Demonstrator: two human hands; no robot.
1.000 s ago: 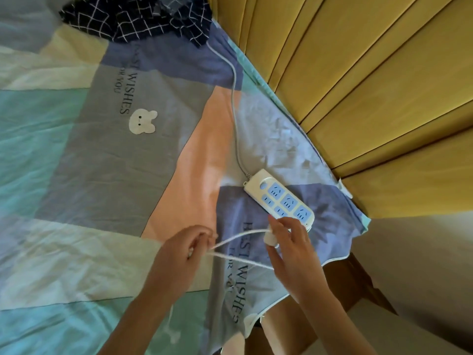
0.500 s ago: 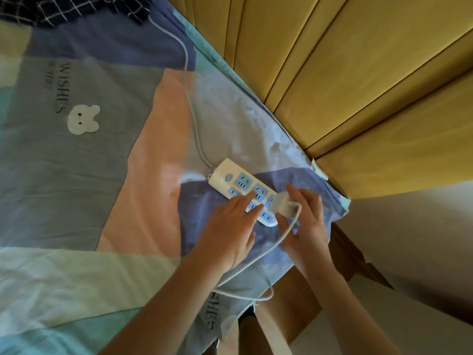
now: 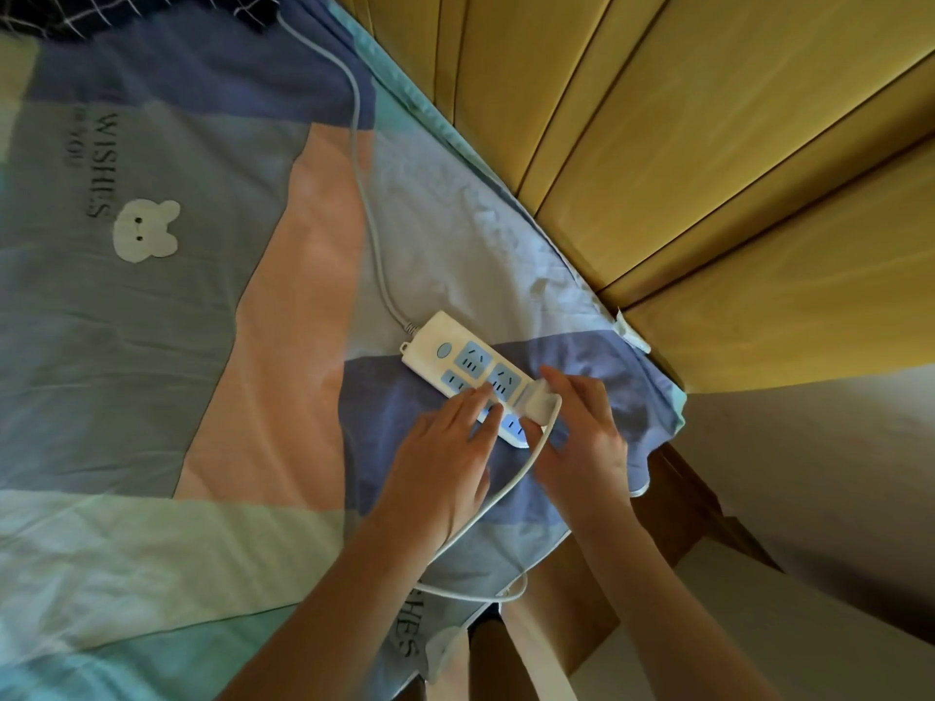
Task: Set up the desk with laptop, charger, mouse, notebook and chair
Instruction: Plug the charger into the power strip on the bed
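A white power strip (image 3: 450,354) with blue sockets lies on the patchwork bedsheet (image 3: 152,346), near the bed's right edge. My right hand (image 3: 582,437) grips a white charger plug (image 3: 539,403) and holds it against the strip's near end. The charger's white cable (image 3: 501,498) loops down from the plug between my forearms and off the bed. My left hand (image 3: 445,457) lies flat with its fingertips pressed on the strip's near sockets. Whether the plug's prongs are in a socket is hidden by my fingers.
The strip's grey cord (image 3: 364,194) runs up the bed toward dark checked fabric (image 3: 126,12) at the top left. Yellow wooden panelling (image 3: 683,144) borders the bed on the right. A brown wooden piece (image 3: 683,503) and pale floor (image 3: 835,473) lie below the bed corner.
One second ago both hands held the cable below the strip. They then moved up onto the strip, the right with the plug, the left pressing down. The view has shifted closer.
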